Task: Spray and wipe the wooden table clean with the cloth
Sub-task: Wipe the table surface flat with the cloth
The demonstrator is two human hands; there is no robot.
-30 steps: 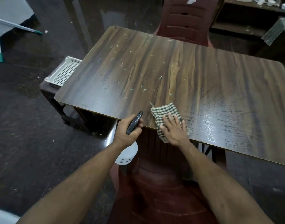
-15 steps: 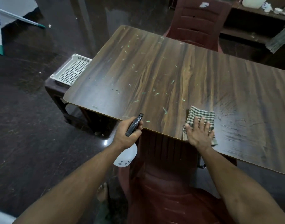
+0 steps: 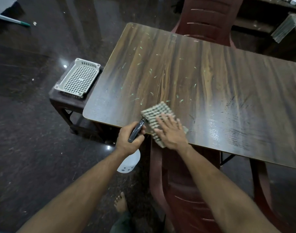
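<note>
A checked cloth (image 3: pixel 154 113) lies on the near edge of the wooden table (image 3: pixel 211 84), blurred by motion. My right hand (image 3: pixel 170 132) presses flat on it with straight fingers. My left hand (image 3: pixel 128 140) grips the black head of a white spray bottle (image 3: pixel 129 163) just off the table's near edge, left of the cloth; the bottle hangs below the hand. Small pale green specks are scattered over the table's left half. The right half shines wet with streaks.
A dark red plastic chair (image 3: pixel 186 190) stands under the near edge in front of me, another chair (image 3: pixel 209 19) at the far side. A white perforated tray (image 3: pixel 77 78) sits on a low dark stool left of the table. My bare foot (image 3: pixel 120 201) shows below.
My right hand has slid the cloth leftward along the near edge, back toward the spray bottle. My left hand keeps its grip on the bottle. The view has shifted.
</note>
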